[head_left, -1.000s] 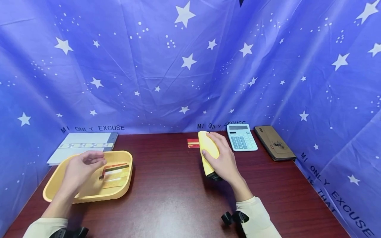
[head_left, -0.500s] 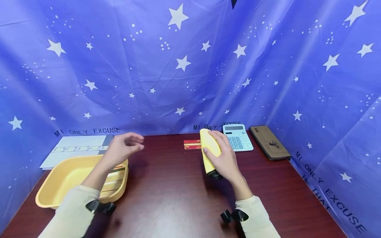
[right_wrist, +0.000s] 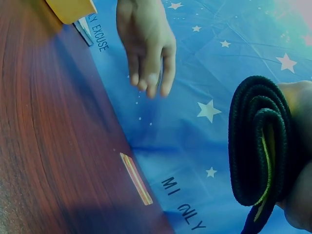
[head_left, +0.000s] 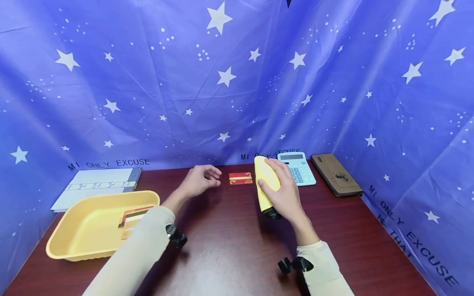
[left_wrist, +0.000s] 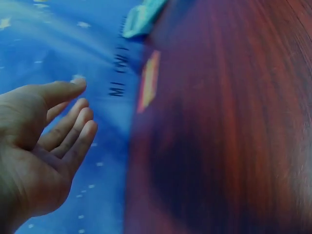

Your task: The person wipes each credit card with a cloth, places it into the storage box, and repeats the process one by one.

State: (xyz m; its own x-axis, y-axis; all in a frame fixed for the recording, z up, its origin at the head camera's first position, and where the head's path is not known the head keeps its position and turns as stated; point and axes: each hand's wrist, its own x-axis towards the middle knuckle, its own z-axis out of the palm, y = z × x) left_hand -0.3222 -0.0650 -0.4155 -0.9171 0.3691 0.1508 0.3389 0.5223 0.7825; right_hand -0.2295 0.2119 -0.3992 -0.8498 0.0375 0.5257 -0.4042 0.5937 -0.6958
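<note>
My left hand (head_left: 201, 181) hovers over the back of the table with its fingers loosely bent and nothing in them. Just right of its fingertips a red card with a gold band (head_left: 240, 178) lies flat; the left wrist view shows the same card (left_wrist: 149, 82) beyond the open fingers. My right hand (head_left: 286, 193) grips a folded yellow cloth with a black edge (head_left: 264, 185), held upright above the table to the card's right. From the right wrist, the layered black end of the cloth (right_wrist: 239, 141) shows, with yellow inside its folds.
A yellow basin (head_left: 74, 242) with several cards (head_left: 127, 222) stands at the left, partly behind my left sleeve. Behind it lies a white box-like item (head_left: 100, 181). A light-blue calculator (head_left: 301, 170) and a brown wallet (head_left: 337, 174) sit back right, before the starry blue curtain (head_left: 177, 82).
My left hand has swung right from over the basin to beside the red card. My right hand keeps its grip on the cloth and has shifted slightly right, uncovering more of the card.
</note>
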